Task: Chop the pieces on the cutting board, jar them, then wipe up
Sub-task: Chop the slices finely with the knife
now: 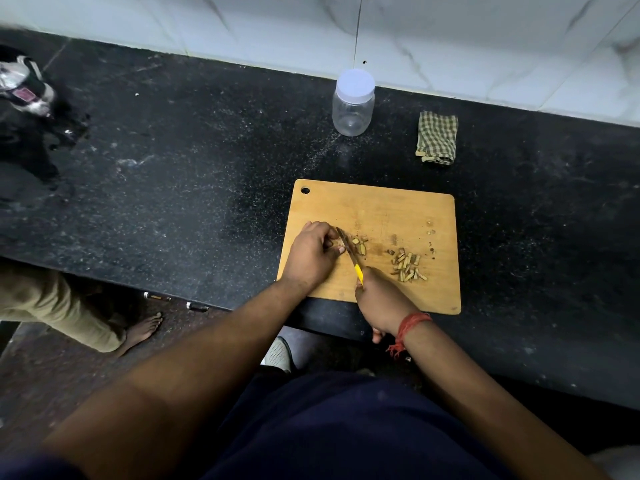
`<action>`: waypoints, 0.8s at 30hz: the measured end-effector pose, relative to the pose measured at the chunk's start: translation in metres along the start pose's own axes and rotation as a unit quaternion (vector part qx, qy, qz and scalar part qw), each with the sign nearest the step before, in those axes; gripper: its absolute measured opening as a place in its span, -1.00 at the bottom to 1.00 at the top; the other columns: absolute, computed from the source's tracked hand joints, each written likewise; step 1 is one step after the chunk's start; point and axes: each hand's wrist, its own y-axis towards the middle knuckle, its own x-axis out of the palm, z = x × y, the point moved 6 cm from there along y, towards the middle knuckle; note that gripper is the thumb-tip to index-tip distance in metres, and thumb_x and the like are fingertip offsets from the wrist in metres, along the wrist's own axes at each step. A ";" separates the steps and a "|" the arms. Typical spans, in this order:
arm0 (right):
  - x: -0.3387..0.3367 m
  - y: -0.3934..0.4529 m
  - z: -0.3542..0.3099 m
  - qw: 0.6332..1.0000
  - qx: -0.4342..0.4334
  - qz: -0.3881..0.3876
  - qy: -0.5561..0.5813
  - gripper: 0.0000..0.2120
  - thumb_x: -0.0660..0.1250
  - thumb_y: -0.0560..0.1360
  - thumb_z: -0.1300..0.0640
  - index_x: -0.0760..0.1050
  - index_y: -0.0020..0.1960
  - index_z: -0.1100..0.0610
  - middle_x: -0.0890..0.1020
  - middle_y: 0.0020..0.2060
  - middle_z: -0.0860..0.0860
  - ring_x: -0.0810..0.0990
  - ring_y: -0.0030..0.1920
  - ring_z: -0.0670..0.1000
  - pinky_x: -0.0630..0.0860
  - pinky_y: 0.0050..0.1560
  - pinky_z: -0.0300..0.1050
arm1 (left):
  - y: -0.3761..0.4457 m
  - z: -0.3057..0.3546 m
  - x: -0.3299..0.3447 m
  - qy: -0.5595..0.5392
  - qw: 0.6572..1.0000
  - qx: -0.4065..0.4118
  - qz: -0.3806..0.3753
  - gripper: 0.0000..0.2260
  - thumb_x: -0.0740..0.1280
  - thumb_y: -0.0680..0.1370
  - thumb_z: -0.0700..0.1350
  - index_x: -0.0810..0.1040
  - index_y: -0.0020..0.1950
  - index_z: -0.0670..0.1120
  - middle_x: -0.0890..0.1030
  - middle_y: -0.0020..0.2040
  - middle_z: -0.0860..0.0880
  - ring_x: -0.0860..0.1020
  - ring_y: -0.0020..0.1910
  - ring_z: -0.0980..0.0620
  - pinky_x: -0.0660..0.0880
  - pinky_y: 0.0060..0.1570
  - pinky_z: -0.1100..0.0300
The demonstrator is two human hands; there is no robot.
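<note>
- Black speckled stone counter [173, 161], seen from above, backed by a white marble-patterned wall [450, 36]; items follow from the near edge outward.
- Right hand [381, 303]: fingers wrapped around the yellow handle of a knife [351, 254]; a red thread bracelet [410, 327] circles the wrist.
- Knife blade: angled up and to the left across the board, its edge beside the left fingertips.
- Left hand [313, 252]: fingers curled, pinning a small piece against the board just left of the blade; the piece itself is mostly hidden.
- Wooden cutting board [381, 209]: lying flat near the counter's front edge, hanging hole at its far left corner.
- Cut pieces [358, 244]: a few lying just right of the blade.
- Chopped pile [408, 266]: short tan sticks gathered further right on the board, with stray bits beyond.
- Checked cloth [437, 137]: folded, on the counter beyond the board, to the right.
- Clear jar [353, 105]: upright with white lid on, near the wall, left of the cloth.
</note>
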 end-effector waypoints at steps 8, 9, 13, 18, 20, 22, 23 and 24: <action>0.002 0.010 0.002 1.000 0.027 0.004 -0.015 -0.68 0.07 0.64 0.25 0.23 0.39 0.17 0.42 -0.07 0.09 0.57 -0.43 0.14 0.58 -0.54 0.00 | 0.000 0.002 0.000 -0.003 0.999 0.026 0.018 -0.83 0.54 0.44 -0.25 0.57 -0.10 -0.15 0.50 -0.14 0.04 0.50 -0.10 -0.04 0.50 0.18 -0.11; 0.002 0.011 0.002 0.999 0.030 0.001 -0.019 -0.68 0.07 0.64 0.25 0.22 0.39 0.17 0.43 -0.07 0.10 0.57 -0.42 0.15 0.59 -0.53 0.00 | 0.000 0.001 0.000 -0.005 0.999 0.027 0.019 -0.84 0.54 0.44 -0.26 0.58 -0.10 -0.15 0.50 -0.14 0.04 0.49 -0.10 -0.02 0.49 0.20 -0.14; -0.001 0.014 0.002 0.999 0.027 -0.006 -0.027 -0.70 0.06 0.64 0.24 0.24 0.37 0.16 0.45 -0.09 0.13 0.56 -0.45 0.14 0.53 -0.57 -0.08 | 0.000 -0.001 0.001 -0.007 0.999 0.030 0.017 -0.85 0.54 0.45 -0.25 0.59 -0.09 -0.15 0.50 -0.13 0.04 0.50 -0.09 -0.02 0.49 0.22 -0.17; 0.000 0.022 0.006 0.999 0.039 -0.016 -0.025 -0.71 0.08 0.61 0.28 0.28 0.32 0.20 0.50 -0.10 0.18 0.58 -0.44 0.15 0.51 -0.55 -0.11 | 0.001 -0.003 0.003 -0.005 0.999 0.036 0.019 -0.85 0.53 0.46 -0.25 0.57 -0.12 -0.14 0.51 -0.14 0.05 0.44 -0.11 0.04 0.46 0.26 -0.18; 0.000 0.025 0.007 0.998 0.042 -0.017 -0.031 -0.74 0.08 0.59 0.31 0.31 0.27 0.22 0.52 -0.11 0.20 0.58 -0.43 0.16 0.52 -0.54 -0.09 | 0.001 -0.003 0.003 -0.004 0.999 0.040 0.021 -0.86 0.52 0.46 -0.25 0.57 -0.13 -0.14 0.52 -0.14 0.04 0.45 -0.10 0.05 0.44 0.29 -0.18; -0.002 0.025 0.007 0.998 0.040 -0.023 -0.044 -0.76 0.07 0.59 0.31 0.32 0.24 0.24 0.54 -0.13 0.22 0.57 -0.42 0.18 0.53 -0.52 -0.07 | 0.002 -0.004 0.003 -0.006 0.999 0.042 0.025 -0.86 0.52 0.46 -0.26 0.57 -0.13 -0.15 0.53 -0.14 0.04 0.46 -0.10 0.04 0.41 0.33 -0.18; -0.002 0.026 0.007 0.998 0.040 -0.027 -0.046 -0.77 0.07 0.59 0.31 0.33 0.23 0.24 0.55 -0.14 0.23 0.57 -0.41 0.19 0.54 -0.51 -0.06 | 0.001 -0.004 0.003 -0.006 0.999 0.044 0.028 -0.86 0.52 0.46 -0.26 0.57 -0.14 -0.15 0.53 -0.14 0.04 0.45 -0.10 0.04 0.40 0.34 -0.19; -0.003 0.028 0.007 0.998 0.039 -0.033 -0.047 -0.78 0.07 0.60 0.31 0.35 0.21 0.24 0.57 -0.15 0.23 0.57 -0.39 0.19 0.54 -0.49 -0.05 | 0.001 -0.004 0.003 -0.005 0.999 0.045 0.029 -0.86 0.52 0.46 -0.25 0.56 -0.14 -0.15 0.53 -0.14 0.05 0.45 -0.11 0.05 0.40 0.34 -0.19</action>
